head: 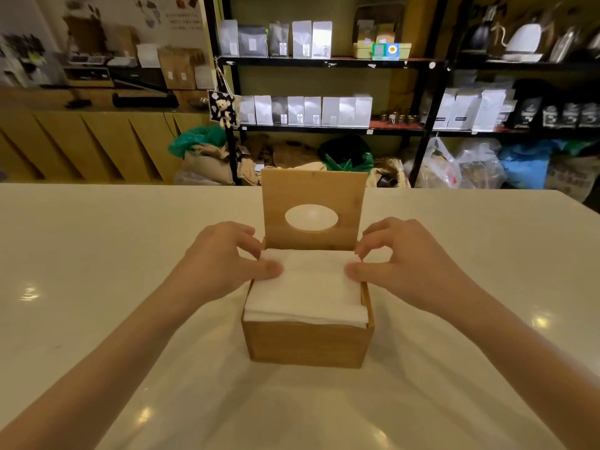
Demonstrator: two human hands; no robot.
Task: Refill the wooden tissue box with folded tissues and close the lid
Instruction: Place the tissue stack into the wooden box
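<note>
Broad pale table, glossy, spotted with lamp reflections, filling the lower half of the view. Behind it, black shelving stocked with rows of grey and white pouches, with sacks and plastic bags heaped on the floor beneath.

At the centre of the table, near the front edge: wooden tissue box, squarish, one flat side facing the viewer, opening turned upward. No clear long axis from this angle; front face a little wider than tall. Lid hinged at the far edge, standing upright and leaning slightly away, its inner face toward the viewer, oval slot with the longer span running left to right.

Stack of folded tissues, white, seated in the box and rising a little above the rim, near edge overhanging the front wall, folds running left to right.

Left hand at the left side of the stack, fingers curled down over the far left corner, thumb laid flat on the top sheet. Right hand mirrored on the right side, fingertips bent onto the far right corner, thumb pressed on top. Both pinching the edges of the tissues. Bare forearms reaching in from the lower corners.
</note>
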